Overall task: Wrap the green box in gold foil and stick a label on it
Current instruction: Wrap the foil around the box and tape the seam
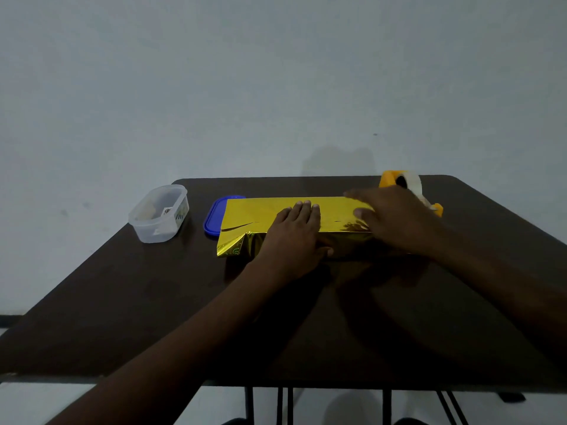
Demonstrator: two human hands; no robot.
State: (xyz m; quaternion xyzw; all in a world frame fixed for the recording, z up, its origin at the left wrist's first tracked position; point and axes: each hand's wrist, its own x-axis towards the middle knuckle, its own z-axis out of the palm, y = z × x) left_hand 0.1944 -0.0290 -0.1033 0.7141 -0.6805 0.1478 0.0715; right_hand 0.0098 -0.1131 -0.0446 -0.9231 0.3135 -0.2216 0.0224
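Observation:
The box lies across the far half of the dark table, covered in gold foil; no green shows. Its left end has loose, creased foil flaps. My left hand rests flat on the top and near edge of the box, fingers straight, thumb against the front side. My right hand is spread over the right end of the box, slightly blurred, fingers extended. No label is visible on the foil.
A clear plastic tub with small items inside stands at the far left. Its blue lid lies partly under the box's left end. An orange tape dispenser sits behind my right hand. The dark table ends near my body.

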